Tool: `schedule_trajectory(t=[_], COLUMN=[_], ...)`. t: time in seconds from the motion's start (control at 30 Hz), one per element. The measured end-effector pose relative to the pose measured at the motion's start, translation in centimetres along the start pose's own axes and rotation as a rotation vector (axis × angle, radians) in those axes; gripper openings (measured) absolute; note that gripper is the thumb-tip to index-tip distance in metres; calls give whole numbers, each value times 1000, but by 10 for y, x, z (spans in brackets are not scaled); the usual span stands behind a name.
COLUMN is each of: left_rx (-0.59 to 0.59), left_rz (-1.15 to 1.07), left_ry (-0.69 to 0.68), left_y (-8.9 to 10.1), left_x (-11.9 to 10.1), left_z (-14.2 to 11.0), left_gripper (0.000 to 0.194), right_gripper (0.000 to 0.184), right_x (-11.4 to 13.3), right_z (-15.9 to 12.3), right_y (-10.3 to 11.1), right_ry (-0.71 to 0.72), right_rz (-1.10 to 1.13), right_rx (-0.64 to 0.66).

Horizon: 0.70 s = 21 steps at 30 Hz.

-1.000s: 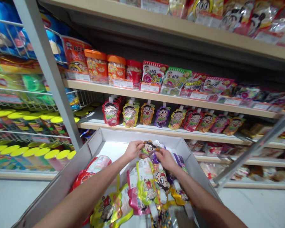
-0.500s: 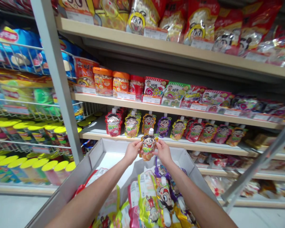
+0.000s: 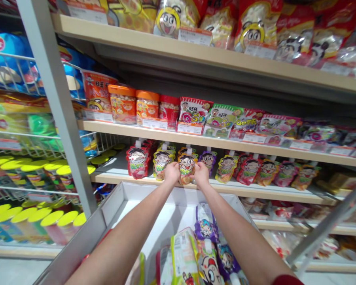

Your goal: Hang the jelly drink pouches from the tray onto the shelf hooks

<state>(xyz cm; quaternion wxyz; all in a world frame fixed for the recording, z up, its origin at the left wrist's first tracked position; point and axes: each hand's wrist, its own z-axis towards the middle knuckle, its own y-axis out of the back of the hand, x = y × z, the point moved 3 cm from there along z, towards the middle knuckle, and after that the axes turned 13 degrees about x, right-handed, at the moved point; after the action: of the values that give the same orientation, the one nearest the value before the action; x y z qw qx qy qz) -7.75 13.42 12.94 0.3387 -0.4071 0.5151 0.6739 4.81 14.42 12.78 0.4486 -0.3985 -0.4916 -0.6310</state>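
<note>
Orange foil spout pouch with a white cap [image 3: 186, 169]: held upright at the front edge of the pouch shelf, a winking black-haired cartoon face turned my way; the green lettering below the face is too small to read from here.
Bare left hand [image 3: 172, 173]: fingers closed on the pouch's left edge, knuckles just beside a yellow foil spout pouch [image 3: 161, 162].
Bare right hand [image 3: 201, 173]: gripping the right edge, near a purple foil spout pouch [image 3: 208, 159].
Base of the pouch: whether it rests on the board, I honestly can't tell.
Pale wood-edged shelf [image 3: 255, 192]: carries the row, with a red foil spout pouch [image 3: 137, 162] at the left end and another orange one showing behind the held one.
Red-and-white plastic candy bag [image 3: 195, 111]: on the shelf above, reading 旺仔 and QQ糖.
Green-and-white plastic candy bag [image 3: 223, 120]: right beside it, also marked 旺仔.
Tall red printed package [image 3: 97, 91]: 旺仔, with 小 beneath.
Clear jars with orange lids [image 3: 123, 105]: orange labels, standing next to that package.
White-and-orange paper price tag [image 3: 190, 128]: below the red-and-white bag, small print blurred.
Shallow grey-white carton [image 3: 145, 192]: under the forearms, with a yellow-green-edged foil pouch [image 3: 184, 251] and a purple cartoon-printed pouch [image 3: 206, 225] lying inside.
</note>
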Motion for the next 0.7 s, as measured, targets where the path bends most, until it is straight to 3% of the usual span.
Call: schedule_trajectory(t=[0.23,0.4,0.53,0.7], left_rx=[-9,52,134,349], left_rz=[128,149,76,146], left_ry=[53,77,24,-78], left_y=[-2,-4,-9,-22], left_x=[-5,-7,8,22], left_z=[10,0,-22,-76], left_gripper=[21,21,33,40], right_gripper=[23,25,32,36], right_x=[-8,-4,-6,-29], right_z=[24,20,-9,-81], right_y=[-3,3,21,53], right_ry=[63,57,147,235], right_rz=[-142,-187,-285,-577], right_rx=[-56,-40,39,291])
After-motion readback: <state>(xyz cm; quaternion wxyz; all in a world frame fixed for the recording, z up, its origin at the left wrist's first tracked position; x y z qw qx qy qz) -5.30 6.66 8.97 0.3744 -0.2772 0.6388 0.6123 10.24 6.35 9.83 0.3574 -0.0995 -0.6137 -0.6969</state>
